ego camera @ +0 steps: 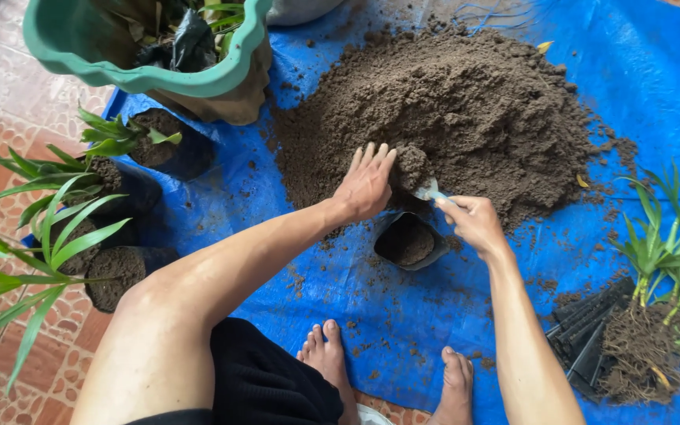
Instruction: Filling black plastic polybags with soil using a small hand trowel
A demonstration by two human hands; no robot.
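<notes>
**Trowel loaded, bag just below it**

My right hand is wrapped around the handle of a small trowel, gripping it firmly, with the blade pointing up and to my left toward the soil pile. A clump of soil sits on the blade. My left hand lies flat and open, fingers together, pressed against that clump from the left side; it grasps nothing.

The black grow bag stands open on the blue tarp, just beneath and between my two hands, on my side of the pile's edge. It lies nearer my body than the blade does, and my right hand is a little closer to its mouth than my left. Some soil is already inside it.

Further out, filled bags with green seedlings stand at my left, and bare-rooted seedlings lie on a stack of empty black bags at my right.
</notes>
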